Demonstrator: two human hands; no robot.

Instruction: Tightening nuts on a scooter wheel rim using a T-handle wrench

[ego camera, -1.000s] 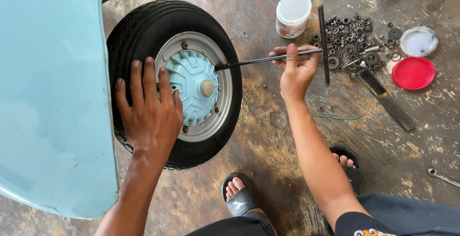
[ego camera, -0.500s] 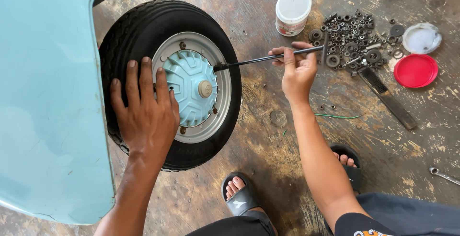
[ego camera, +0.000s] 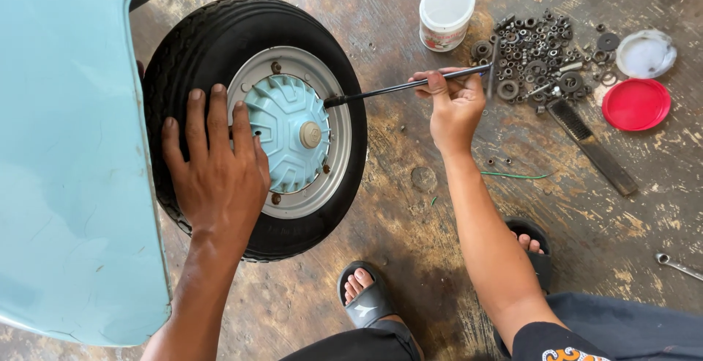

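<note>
A small black tyre (ego camera: 201, 46) with a silver rim (ego camera: 333, 152) and a pale blue hub cap (ego camera: 282, 130) stands under a light blue body panel (ego camera: 69, 149). My left hand (ego camera: 216, 167) lies flat on the tyre and rim, fingers spread, touching the hub cap's left edge. My right hand (ego camera: 454, 105) grips a long thin black socket wrench (ego camera: 381, 90). Its socket end sits on the rim's upper right, beside the hub cap.
On the concrete floor at the upper right lie a heap of nuts and washers (ego camera: 538, 57), a white tub (ego camera: 447, 11), a white lid (ego camera: 644, 53), a red lid (ego camera: 635, 103), a wire brush (ego camera: 589, 145) and a spanner (ego camera: 677, 264). My sandalled feet (ego camera: 366, 295) are below.
The view has shifted slightly; the wheel sits a little further left and up. Both hands keep their hold and places on wheel and wrench.
</note>
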